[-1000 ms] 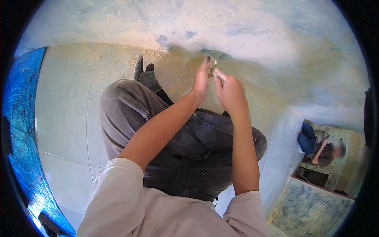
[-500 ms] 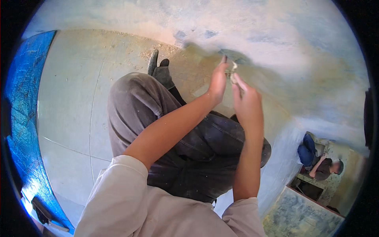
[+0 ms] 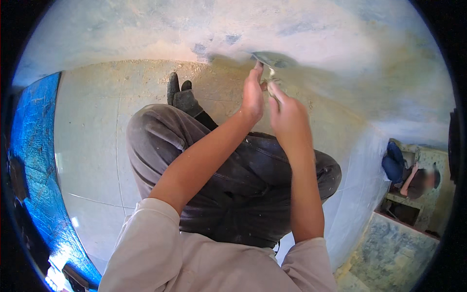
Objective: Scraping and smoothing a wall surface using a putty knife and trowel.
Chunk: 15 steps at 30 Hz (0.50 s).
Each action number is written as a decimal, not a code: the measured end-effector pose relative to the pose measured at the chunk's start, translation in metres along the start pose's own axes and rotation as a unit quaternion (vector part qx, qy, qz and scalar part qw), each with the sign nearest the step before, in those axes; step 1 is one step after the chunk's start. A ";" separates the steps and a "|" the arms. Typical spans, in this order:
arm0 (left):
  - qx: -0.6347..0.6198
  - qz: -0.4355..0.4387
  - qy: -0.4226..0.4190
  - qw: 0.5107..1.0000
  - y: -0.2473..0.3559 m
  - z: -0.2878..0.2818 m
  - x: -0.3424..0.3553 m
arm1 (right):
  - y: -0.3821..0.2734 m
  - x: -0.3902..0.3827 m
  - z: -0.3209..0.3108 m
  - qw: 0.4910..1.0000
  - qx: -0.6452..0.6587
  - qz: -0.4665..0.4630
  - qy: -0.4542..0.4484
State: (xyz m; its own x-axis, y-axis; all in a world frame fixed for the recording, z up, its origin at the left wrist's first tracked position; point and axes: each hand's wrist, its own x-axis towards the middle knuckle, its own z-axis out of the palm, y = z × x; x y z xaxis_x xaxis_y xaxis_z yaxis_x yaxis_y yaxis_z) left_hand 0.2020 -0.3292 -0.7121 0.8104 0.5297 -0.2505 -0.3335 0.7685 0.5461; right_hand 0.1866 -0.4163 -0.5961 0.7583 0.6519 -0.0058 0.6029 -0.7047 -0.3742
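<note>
My right hand [image 3: 293,119] is closed around the handle of a trowel, its fingers pointing up toward the wall. The trowel's thin grey blade [image 3: 278,59] lies close to the lower part of the wall [image 3: 311,29]; full contact is hard to judge. My left hand [image 3: 253,95] is beside the handle, fingers stretched out and together, the tips at the blade's near edge. Its palm is turned away from view. A pale neck [image 3: 271,73] joins blade and handle.
Crumbs of plaster [image 3: 187,67] line the wall's foot on the tiled floor [image 3: 87,141]. My crossed legs [image 3: 233,185] and one dark shoe [image 3: 186,100] are below. A blue sheet [image 3: 36,160] borders the left. Another person [image 3: 413,177] sits by an opening at right.
Both hands and the trowel have shifted left and slightly up in view. The surroundings have shifted too, as the head turned.
</note>
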 end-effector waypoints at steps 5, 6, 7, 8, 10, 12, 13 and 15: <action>0.023 0.005 -0.015 1.000 0.002 -0.004 -0.006 | 0.000 -0.001 -0.004 1.000 -0.003 0.006 -0.011; 0.017 0.013 0.002 1.000 0.001 -0.005 -0.006 | -0.005 -0.003 -0.010 0.999 -0.008 0.026 -0.043; 0.010 0.022 0.019 1.000 0.001 -0.006 -0.007 | -0.006 -0.004 -0.011 0.999 -0.006 0.022 -0.043; 0.011 0.025 0.021 0.999 0.002 -0.008 -0.004 | -0.005 -0.005 -0.012 0.999 -0.001 0.006 -0.032; 0.007 0.014 -0.035 0.999 0.000 -0.004 0.002 | -0.004 -0.004 -0.012 1.000 -0.004 -0.003 -0.015; -0.006 0.024 -0.044 0.999 -0.003 -0.005 0.001 | -0.002 0.006 0.002 1.000 -0.010 -0.015 0.003; -0.017 0.035 -0.051 0.998 -0.005 -0.006 0.000 | 0.000 0.007 0.001 1.000 -0.013 -0.012 0.004; -0.025 0.020 -0.020 0.999 -0.001 -0.011 0.001 | -0.001 0.009 -0.001 1.000 0.000 -0.013 -0.018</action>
State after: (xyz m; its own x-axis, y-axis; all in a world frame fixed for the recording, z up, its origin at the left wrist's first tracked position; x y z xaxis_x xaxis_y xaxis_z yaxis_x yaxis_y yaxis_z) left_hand 0.1984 -0.3256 -0.7219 0.8145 0.5458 -0.1966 -0.3883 0.7647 0.5143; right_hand 0.1935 -0.4103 -0.5946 0.7326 0.6800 -0.0284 0.6232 -0.6869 -0.3739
